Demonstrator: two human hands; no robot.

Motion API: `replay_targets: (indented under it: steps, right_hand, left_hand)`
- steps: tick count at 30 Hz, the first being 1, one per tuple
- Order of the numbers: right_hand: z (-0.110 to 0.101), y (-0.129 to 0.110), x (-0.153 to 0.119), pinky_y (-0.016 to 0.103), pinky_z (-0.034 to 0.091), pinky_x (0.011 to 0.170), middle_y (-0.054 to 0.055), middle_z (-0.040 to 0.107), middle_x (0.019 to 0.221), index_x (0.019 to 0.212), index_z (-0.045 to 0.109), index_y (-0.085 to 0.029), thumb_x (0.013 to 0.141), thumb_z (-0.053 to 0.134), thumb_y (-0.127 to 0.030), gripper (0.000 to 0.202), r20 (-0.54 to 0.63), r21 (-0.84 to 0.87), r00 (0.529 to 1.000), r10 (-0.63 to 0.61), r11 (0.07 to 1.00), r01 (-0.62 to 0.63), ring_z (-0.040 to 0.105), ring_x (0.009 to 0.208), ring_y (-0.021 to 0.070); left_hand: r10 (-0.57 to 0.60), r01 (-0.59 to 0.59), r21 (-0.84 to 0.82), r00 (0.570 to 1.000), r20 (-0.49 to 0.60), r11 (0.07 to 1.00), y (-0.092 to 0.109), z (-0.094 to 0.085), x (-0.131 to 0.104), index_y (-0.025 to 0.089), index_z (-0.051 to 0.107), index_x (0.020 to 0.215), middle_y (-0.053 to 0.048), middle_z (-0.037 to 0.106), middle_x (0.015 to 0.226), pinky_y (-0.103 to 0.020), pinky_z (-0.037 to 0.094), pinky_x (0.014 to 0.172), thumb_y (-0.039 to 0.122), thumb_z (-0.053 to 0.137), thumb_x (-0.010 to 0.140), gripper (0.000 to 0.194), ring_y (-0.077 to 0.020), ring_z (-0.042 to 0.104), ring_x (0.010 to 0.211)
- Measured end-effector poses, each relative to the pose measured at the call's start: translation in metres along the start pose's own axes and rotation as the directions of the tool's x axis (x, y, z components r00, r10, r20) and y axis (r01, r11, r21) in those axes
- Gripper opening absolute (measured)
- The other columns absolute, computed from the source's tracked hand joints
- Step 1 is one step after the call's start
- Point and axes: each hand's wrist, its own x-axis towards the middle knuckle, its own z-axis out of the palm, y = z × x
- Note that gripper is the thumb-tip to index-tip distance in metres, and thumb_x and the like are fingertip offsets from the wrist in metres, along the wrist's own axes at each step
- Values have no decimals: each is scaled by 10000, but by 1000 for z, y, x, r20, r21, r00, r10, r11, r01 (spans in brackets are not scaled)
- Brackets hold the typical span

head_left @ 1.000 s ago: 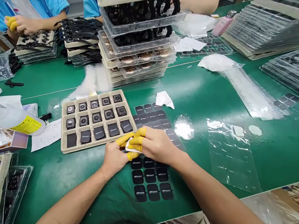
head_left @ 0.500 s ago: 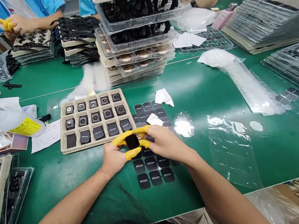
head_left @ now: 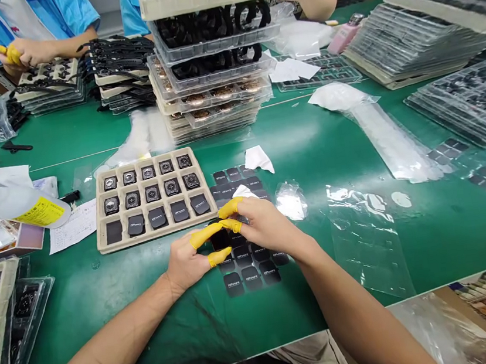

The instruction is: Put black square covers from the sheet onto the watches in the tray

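Green table [head_left: 155,328], seen from the wearer's own seat; near the middle of its near edge lie clear sheets of square black labels [head_left: 251,276] with white lettering; above their left side, the left hand [head_left: 190,256], wearing yellow finger covers [head_left: 220,257], grips a small dark watch case [head_left: 220,241] between thumb and fingers; the right hand [head_left: 268,223] is bent in from the other side, its covered fingertips together at the case's far edge, though whether they pinch anything I cannot tell; to the right, towards the near edge, a clear plastic sheet [head_left: 369,249] lies flat.

Beyond the left hand sits a beige tray [head_left: 100,238] in three rows of five compartments; its two far rows hold watch cases; a crumpled white cloth [head_left: 259,160] rests beyond its right edge; towards the table's left edge, a white bottle [head_left: 19,203] with a yellow label leans over.

Farther off, a tall stack of trays [head_left: 211,70] carries black watch straps; at the far edge, a co-worker in blue sleeves [head_left: 76,16] works with both hands close together.
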Motion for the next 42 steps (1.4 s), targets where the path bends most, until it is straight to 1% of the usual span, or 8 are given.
replay_targets:
  steps: [4, 8, 18, 21, 25, 32, 39, 42]
  right_hand:
    - [7, 3, -4, 373, 468, 808, 48, 752, 855, 937, 696, -216, 879, 558, -105, 186, -104, -223, 980, -167, 965, 140, 660, 782, 211]
    - [12, 1, -7, 405, 450, 854, 38, 751, 827, 913, 687, -216, 787, 524, -18, 286, -138, -366, 973, -187, 922, 125, 649, 739, 207]
    - [19, -8, -2, 324, 448, 643, 51, 695, 934, 896, 622, -233, 894, 530, -130, 138, -429, -57, 898, 97, 989, -134, 628, 774, 205]
    - [22, -5, -2, 335, 432, 641, 70, 683, 959, 914, 623, -229, 908, 508, -145, 143, -396, -102, 914, 82, 986, -133, 609, 776, 215]
    - [20, -8, -1, 328, 443, 672, 59, 685, 951, 912, 604, -229, 919, 499, -149, 132, -316, 2, 944, 99, 995, -104, 613, 805, 204]
    - [13, -11, 3, 288, 387, 562, 10, 671, 927, 930, 588, -239, 940, 547, -312, 85, -132, 397, 919, 372, 869, -295, 509, 601, 128]
    - [17, -2, 5, 349, 493, 838, 35, 653, 983, 956, 591, -240, 895, 647, -442, 218, -335, 578, 830, 445, 793, -192, 604, 882, 184]
    - [6, -5, 0, 335, 501, 816, 16, 646, 910, 914, 598, -233, 863, 684, -443, 232, -192, 646, 875, 445, 728, -229, 598, 848, 171]
  left_hand:
    - [-52, 52, 28, 999, 5, 998, 1, 0, -1, 204, 733, 1153, -27, 801, 921, -270, 631, 739, 324, 836, 766, 418, -163, 745, 738]
    - [-86, 86, 25, 996, 10, 996, 0, 1, -2, 207, 732, 1165, -24, 802, 928, -289, 636, 752, 325, 835, 765, 430, -167, 745, 738]
    - [-80, 94, -101, 987, 142, 990, 1, 1, 0, 220, 749, 1157, -49, 796, 961, -299, 632, 766, 377, 867, 715, 484, -183, 746, 795]
    - [-142, 166, -168, 979, 148, 972, 0, 0, 3, 212, 764, 1136, -86, 779, 1090, -346, 618, 893, 362, 898, 664, 513, -225, 742, 957]
    - [-260, 306, -253, 944, 202, 918, 1, -2, 5, 209, 760, 1161, -84, 770, 1090, -315, 623, 838, 336, 901, 656, 539, -199, 733, 903]
    - [-395, 463, -411, 886, 245, 785, -3, -1, 5, 168, 758, 1155, -94, 789, 1001, -340, 628, 846, 361, 929, 604, 609, -217, 741, 875]
    - [-467, 531, -478, 846, 257, 700, -7, 2, 4, 150, 758, 1148, -114, 790, 1065, -378, 626, 911, 370, 941, 581, 636, -247, 755, 937]
    - [-501, 550, -421, 834, 232, 721, -8, 4, 2, 166, 735, 1209, -110, 786, 1092, -400, 607, 962, 332, 916, 639, 621, -252, 749, 982]
